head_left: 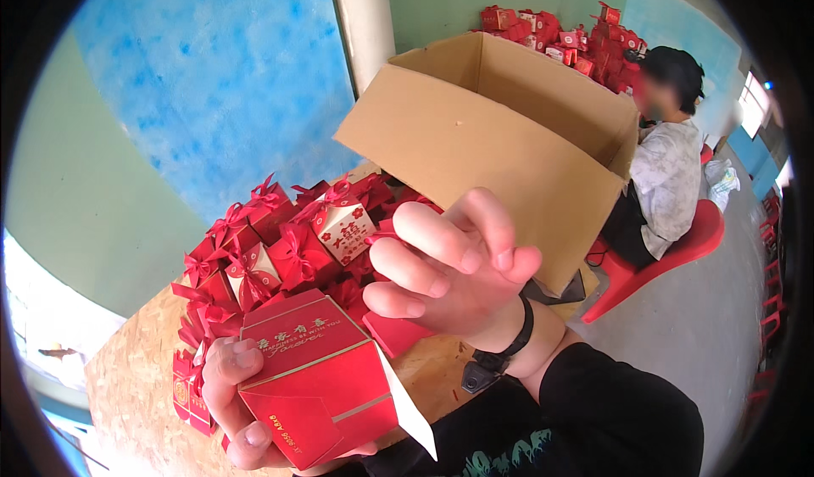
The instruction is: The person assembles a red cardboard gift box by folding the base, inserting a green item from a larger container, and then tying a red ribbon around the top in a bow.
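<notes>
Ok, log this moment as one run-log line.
Left hand: holding red box | Right hand: raised, fingers curled, apparently empty | Table: ribboned boxes piled | Beyond right hand: cardboard carton

A red cardboard box (322, 405) (pale lettering (295, 334) across its upper face) is held tilted, white-backed flap (411, 409) sticking out.

Room lies above ribboned boxes (298, 256); carton (509, 150) blocks right.

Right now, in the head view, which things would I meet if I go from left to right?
Left hand → held box → right hand → seated person.
</notes>
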Demonstrator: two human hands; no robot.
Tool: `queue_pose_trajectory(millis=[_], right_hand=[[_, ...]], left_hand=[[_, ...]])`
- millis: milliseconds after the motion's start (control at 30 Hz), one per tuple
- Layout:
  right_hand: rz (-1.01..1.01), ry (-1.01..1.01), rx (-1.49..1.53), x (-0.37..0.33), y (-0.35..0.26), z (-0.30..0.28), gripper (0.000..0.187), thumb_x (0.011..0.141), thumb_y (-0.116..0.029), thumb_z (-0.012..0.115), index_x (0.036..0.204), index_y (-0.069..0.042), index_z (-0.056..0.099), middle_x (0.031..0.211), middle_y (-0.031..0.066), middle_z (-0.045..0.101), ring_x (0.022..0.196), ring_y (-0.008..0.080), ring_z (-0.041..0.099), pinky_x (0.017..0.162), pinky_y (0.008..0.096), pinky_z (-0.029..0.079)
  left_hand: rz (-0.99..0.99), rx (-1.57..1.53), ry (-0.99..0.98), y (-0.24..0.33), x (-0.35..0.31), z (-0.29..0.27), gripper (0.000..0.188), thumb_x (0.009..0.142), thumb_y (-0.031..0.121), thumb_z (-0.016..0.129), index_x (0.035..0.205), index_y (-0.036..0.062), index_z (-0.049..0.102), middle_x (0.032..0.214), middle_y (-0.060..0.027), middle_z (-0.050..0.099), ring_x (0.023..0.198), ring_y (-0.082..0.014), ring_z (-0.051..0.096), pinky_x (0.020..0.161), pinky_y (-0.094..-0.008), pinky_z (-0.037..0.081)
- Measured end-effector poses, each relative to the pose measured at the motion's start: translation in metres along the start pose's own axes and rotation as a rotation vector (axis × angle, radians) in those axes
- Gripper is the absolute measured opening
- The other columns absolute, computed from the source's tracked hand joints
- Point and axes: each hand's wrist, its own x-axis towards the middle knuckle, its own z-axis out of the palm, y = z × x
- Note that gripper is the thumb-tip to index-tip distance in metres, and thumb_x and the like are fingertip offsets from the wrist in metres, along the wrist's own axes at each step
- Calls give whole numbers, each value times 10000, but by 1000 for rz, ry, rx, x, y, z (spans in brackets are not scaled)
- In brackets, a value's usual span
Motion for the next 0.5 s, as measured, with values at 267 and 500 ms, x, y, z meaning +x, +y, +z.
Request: queue_pose_trajectory(millis=[267, 500], right_hand=[[38, 6, -116, 7, -7, 21, 232, 1011, -296, 729, 877, -195, 569, 1053, -65, 524, 952, 154, 465, 842, 370, 418], [85, 34, -265, 9, -21, 30, 212, 991, -221, 753, 909, -189, 560, 1050, -43, 486, 947, 143, 467, 862, 348, 436]], left_hand=[[52, -34, -227, 0, 14, -21, 1110, 718, 726, 833, 1574, 243, 318, 1450, -277, 427, 1218, -433, 587, 861, -515, 638], [15, -83, -213, 5, 18, -15, 884, 778, 573, 870, 1465, 236, 428, 1391, -251, 488, 1084, -387, 632, 774, -466, 646]])
